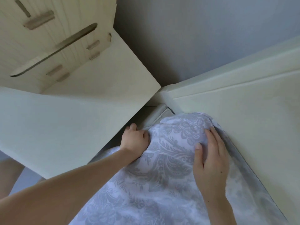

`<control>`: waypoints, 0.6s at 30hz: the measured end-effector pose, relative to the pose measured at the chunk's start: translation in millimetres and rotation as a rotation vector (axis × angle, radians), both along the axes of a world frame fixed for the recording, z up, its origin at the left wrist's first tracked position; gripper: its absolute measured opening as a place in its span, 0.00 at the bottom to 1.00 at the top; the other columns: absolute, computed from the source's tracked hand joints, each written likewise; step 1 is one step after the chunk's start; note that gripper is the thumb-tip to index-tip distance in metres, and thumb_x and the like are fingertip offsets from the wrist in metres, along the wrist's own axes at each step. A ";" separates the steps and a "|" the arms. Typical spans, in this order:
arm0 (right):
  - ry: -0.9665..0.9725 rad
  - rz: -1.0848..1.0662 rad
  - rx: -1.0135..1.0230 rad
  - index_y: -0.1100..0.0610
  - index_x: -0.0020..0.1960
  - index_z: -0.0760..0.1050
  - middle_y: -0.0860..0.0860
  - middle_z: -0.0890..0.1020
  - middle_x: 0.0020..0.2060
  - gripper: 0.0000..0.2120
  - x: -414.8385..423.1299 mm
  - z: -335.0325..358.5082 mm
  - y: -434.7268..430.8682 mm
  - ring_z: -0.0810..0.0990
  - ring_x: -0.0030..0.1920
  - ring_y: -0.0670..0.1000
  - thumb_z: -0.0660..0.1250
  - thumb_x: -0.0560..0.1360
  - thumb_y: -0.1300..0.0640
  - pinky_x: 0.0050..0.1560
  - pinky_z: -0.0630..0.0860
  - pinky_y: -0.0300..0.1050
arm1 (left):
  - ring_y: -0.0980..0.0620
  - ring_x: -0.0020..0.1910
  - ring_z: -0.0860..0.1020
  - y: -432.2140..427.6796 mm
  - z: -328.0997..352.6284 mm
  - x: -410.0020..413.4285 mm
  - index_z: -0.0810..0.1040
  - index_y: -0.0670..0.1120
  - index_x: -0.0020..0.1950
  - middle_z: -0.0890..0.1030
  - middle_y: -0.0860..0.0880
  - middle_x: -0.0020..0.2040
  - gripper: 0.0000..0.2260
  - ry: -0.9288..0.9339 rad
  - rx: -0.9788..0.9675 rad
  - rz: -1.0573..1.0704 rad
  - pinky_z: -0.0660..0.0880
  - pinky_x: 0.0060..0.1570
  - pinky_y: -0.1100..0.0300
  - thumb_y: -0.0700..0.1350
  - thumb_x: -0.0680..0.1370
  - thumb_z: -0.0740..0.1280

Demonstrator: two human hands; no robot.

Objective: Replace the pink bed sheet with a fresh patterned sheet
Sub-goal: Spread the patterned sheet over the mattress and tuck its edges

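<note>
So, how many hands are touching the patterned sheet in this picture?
2. The left hand grips the edge of the patterned sheet beside the pale side board; the right hand lies flat on the sheet near the mattress corner. None seems hidden.

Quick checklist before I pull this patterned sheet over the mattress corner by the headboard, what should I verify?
1. Patterned sheet lies on the bed: ok.
2. Mattress corner covered: not ok, it shows bare.
3. Left hand grips the sheet's edge beside the side panel: ok.
4. Right hand presses flat on the sheet: ok.
5. Pink sheet removed underneath: cannot tell.
</note>
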State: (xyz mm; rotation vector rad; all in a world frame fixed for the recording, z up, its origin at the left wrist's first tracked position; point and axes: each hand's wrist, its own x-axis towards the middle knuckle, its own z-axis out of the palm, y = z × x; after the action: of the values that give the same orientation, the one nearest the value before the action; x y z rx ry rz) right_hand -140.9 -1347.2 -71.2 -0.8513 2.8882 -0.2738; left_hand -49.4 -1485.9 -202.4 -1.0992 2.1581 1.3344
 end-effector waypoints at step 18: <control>-0.512 -0.282 0.427 0.50 0.61 0.74 0.50 0.77 0.61 0.42 -55.4 -23.6 -58.2 0.68 0.66 0.56 0.34 0.71 0.27 0.69 0.55 0.61 | 0.50 0.45 0.79 -10.6 10.7 -14.0 0.79 0.47 0.45 0.81 0.48 0.44 0.15 -0.161 1.010 0.396 0.75 0.52 0.59 0.51 0.82 0.57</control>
State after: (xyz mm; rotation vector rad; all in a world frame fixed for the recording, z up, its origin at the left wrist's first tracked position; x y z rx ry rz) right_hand -196.2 -1405.4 -94.8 -0.2514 2.4327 0.0944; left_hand -63.4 -1496.5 -191.7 -1.1164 0.8922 2.0486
